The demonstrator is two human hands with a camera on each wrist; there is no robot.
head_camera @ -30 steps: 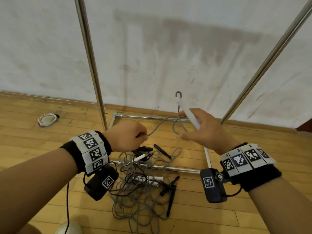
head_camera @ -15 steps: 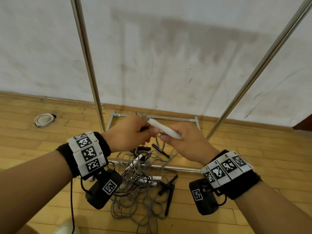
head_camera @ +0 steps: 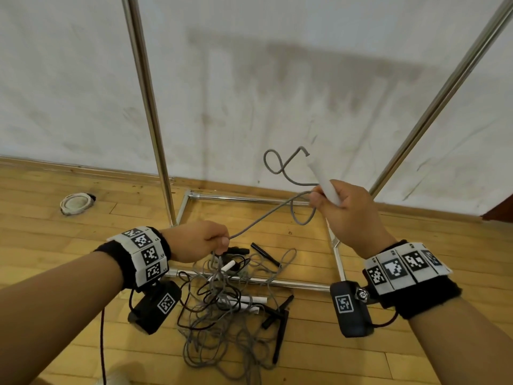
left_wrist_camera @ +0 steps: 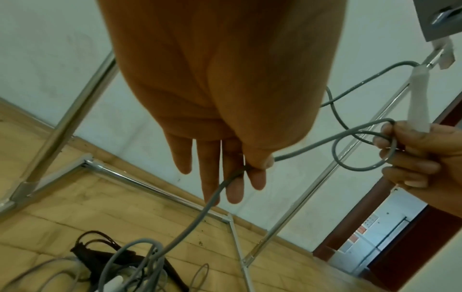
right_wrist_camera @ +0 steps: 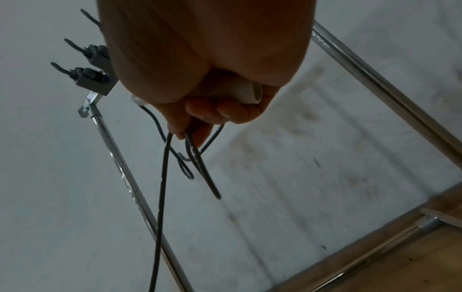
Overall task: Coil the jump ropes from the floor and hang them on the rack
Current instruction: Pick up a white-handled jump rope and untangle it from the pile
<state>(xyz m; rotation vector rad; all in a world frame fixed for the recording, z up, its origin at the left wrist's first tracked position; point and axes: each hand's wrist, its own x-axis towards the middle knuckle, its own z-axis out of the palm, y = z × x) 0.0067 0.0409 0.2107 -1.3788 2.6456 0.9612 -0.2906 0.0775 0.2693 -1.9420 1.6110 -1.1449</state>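
Two bare hands work one thin grey jump rope cord (head_camera: 266, 218) above the wooden plank floor (head_camera: 55, 259). At seven o'clock in the head view, the left hand (head_camera: 194, 241) pinches the cord between thumb and forefinger, its other fingers straight. At three o'clock, the right hand (head_camera: 344, 209) wraps its fingers round a slim white plastic rope handle (head_camera: 323, 180) and also traps a small loop of cord. Below, at six o'clock, a tangled heap of grey and black jump ropes (head_camera: 227, 309) lies across the chrome tube rack's base bar (head_camera: 277, 283). The cord looks light, limp and kink-prone; I judge it best held at the handle, gathering loops hand over hand. Farther off stand the rack's chrome uprights (head_camera: 150, 107). No containers show.
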